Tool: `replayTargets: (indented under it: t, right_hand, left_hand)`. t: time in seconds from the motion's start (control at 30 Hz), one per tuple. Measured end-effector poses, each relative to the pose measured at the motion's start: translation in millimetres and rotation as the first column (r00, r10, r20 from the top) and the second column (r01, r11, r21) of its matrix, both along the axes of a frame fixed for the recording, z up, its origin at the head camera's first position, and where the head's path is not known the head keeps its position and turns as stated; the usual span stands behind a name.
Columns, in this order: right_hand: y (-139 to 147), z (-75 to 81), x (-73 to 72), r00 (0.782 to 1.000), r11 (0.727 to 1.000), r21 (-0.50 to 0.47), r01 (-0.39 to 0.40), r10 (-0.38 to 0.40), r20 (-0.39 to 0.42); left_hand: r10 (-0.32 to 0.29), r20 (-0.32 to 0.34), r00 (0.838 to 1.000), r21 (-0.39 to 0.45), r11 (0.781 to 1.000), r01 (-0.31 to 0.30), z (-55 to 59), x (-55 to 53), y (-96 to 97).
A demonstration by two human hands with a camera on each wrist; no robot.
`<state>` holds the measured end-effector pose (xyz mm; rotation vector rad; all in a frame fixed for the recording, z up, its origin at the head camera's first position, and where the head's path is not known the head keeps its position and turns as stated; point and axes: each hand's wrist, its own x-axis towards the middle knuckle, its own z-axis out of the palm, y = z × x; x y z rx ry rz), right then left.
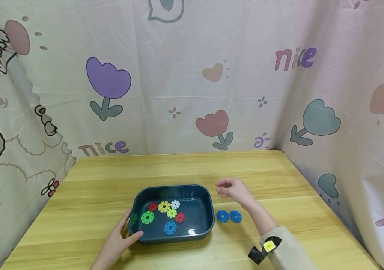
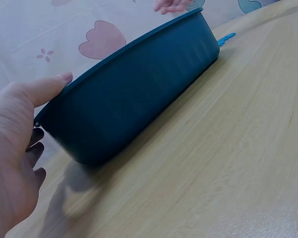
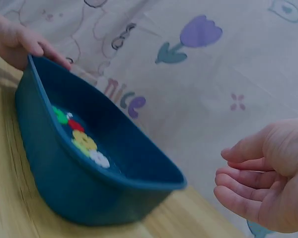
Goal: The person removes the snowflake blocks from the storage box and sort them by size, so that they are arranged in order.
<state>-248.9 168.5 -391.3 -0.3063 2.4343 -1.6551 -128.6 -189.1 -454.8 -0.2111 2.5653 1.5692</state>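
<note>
A dark teal plastic basin [image 1: 198, 236] stands on the table, with several flower-shaped disc pieces inside: red, yellow, white, green and a blue one [image 1: 170, 228]. My left hand [image 1: 115, 240] holds the basin's left end, thumb over the rim and fingers along the outer wall, as the left wrist view also shows. Beyond the basin's right end, my right hand [image 1: 234, 190] hovers above the table, its fingers loosely curled with nothing visible between them. Two blue flower-shaped discs [image 1: 229, 216] lie side by side on the table, just right of the basin and below that hand.
The wooden table [image 1: 117, 172] reaches back to a patterned cloth [image 1: 164, 123], which hangs behind it and along both sides. A black strap with a small camera [image 1: 261, 252] sits on my right wrist over a beige sleeve [image 1: 289, 251].
</note>
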Motion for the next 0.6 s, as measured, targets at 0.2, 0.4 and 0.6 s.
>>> replayTargets:
  t: [0.2,0.4,0.6]
  right_hand:
    - [-29.3,5.2,-2.0,0.998,0.997,-0.036,-0.065,0.064,-0.021]
    - [-64.5,0.9,-0.1,0.992,0.991,-0.038,-0.125,0.124,-0.032]
    - [-97.4,-8.9,2.9,0.986,0.986,-0.032,-0.165,0.165,-0.018]
  left_hand:
    - [0.003,-0.011,1.0,0.013,1.0,-0.003,-0.7,0.9,-0.8]
    - [0.0,-0.011,1.0,-0.003,1.0,0.0,-2.0,0.7,-1.2]
    - [0.0,-0.01,1.0,0.0,1.0,0.0,-3.4,0.3,-1.0]
